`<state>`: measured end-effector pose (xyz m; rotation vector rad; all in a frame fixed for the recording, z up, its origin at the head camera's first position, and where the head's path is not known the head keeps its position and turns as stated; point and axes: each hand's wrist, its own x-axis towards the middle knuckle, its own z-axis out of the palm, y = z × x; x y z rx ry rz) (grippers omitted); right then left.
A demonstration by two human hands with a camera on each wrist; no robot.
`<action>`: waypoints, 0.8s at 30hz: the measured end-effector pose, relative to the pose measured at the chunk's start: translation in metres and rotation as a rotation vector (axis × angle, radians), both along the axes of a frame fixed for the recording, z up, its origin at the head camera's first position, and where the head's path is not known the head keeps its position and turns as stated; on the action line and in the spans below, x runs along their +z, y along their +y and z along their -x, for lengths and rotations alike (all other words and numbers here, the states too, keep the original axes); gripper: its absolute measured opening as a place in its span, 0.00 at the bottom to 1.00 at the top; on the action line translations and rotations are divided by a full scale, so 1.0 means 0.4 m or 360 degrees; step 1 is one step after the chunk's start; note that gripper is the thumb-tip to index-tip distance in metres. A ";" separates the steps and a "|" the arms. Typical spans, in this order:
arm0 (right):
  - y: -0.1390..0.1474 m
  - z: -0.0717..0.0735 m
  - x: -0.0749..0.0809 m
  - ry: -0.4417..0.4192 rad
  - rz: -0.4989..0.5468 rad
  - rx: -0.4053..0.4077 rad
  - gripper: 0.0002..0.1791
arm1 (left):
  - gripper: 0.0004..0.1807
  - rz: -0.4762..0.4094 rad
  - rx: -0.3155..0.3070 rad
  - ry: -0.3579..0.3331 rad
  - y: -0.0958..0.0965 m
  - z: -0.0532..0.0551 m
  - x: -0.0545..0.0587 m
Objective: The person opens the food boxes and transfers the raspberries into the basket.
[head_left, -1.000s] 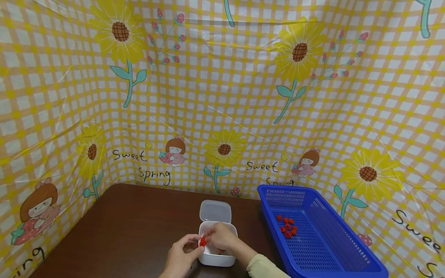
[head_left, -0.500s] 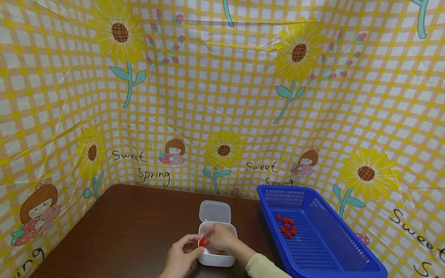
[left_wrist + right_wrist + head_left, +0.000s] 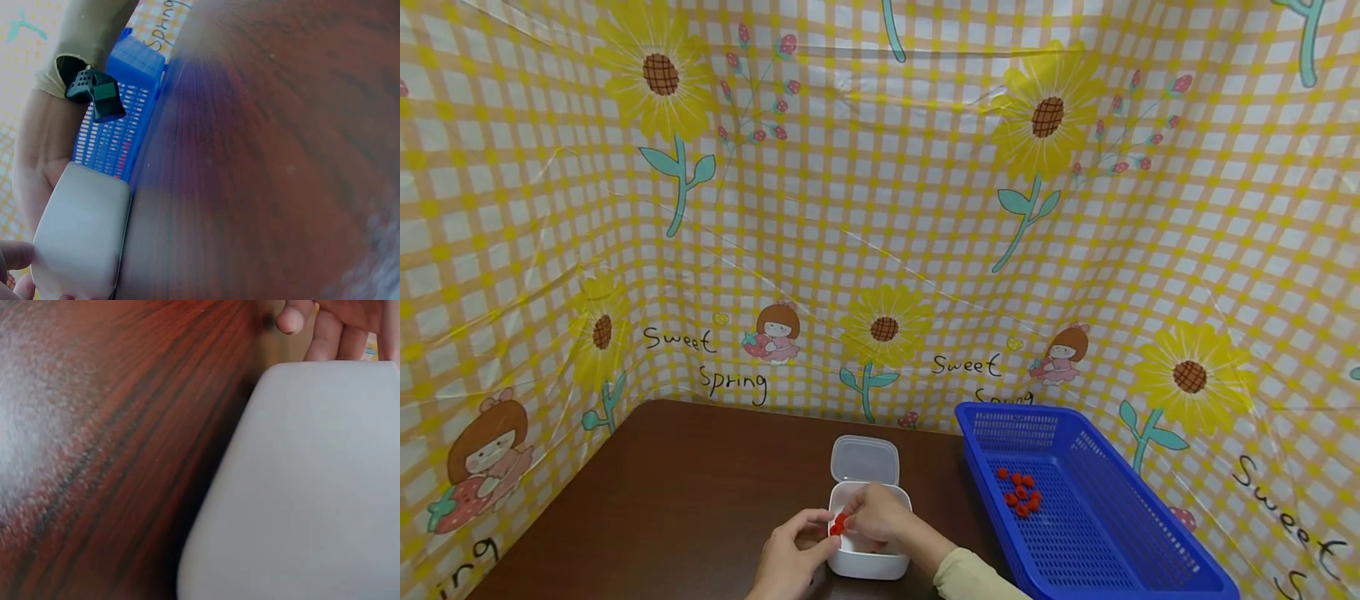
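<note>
A small white plastic box stands on the table with its lid flipped back. My right hand reaches into it from the right, and its fingertips pinch a small red raspberry at the left inner wall. More red lies beside that berry, partly hidden. My left hand is at the box's left side, fingers loosely bent and fingertips at the wall; the red berries sit near its fingertips. In the left wrist view, the box wall shows, with left fingers beside it. The box largely fills the right wrist view.
A blue perforated basket stands on the right, holding several red raspberries near its left wall. The translucent lid lies behind the box. The dark brown table meets a yellow checked cloth at the back and sides.
Both hands keep nearly the same places at the box. The right fingertips shift slightly around the red berries. The basket's berries stay put.
</note>
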<state>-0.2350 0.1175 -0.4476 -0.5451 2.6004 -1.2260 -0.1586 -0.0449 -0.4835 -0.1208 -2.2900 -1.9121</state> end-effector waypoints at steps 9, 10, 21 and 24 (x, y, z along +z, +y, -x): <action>0.014 0.000 0.051 -0.0075 0.0000 -0.0006 0.03 | 0.18 0.0016 0.0002 0.0006 -0.001 0.003 -0.005; 0.019 0.001 0.059 -0.0099 0.0008 -0.0009 0.03 | 0.18 0.0017 0.0001 0.0002 0.001 0.005 -0.006; 0.090 0.043 0.132 -0.0178 0.0041 -0.0092 0.06 | 0.18 0.0016 0.0032 -0.0039 0.014 0.018 -0.009; 0.109 0.052 0.157 -0.0171 0.0039 -0.0121 0.07 | 0.18 0.0021 0.0057 -0.0070 0.016 0.020 -0.008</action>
